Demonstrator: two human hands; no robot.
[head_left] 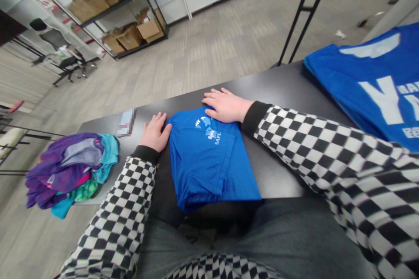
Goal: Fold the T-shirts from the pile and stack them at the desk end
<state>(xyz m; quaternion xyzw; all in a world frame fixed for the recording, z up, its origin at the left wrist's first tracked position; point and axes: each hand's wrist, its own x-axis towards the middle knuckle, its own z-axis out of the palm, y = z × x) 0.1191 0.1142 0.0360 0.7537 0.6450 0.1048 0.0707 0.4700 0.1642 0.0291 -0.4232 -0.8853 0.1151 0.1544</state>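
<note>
Black tabletop (pixel 281 87), folded blue T-shirt (pixel 209 161), white logo (pixel 208 130) barely legible, left hand (pixel 155 133), right hand (pixel 225 105) flat, grips wide.

Between hands: folded shirt (pixel 207 161) on table (pixel 262 83), left hand (pixel 155 133) at its side, right hand (pixel 225 105) at its far edge
Beyond left hand: blurred item (pixel 126 122)
Left of left hand: clothes pile (pixel 68 170)
Right of right hand: shirt stack (pixel 376 83)
Beyond table: shelves (pixel 121 13)

Bright, even indoor light, with a faint sheen on the black tabletop (pixel 278 89) beside the folded blue T-shirt (pixel 209 157). Wide-angle bending at edges; black-and-white checkered sleeve (pixel 356 178) blurred at right.
</note>
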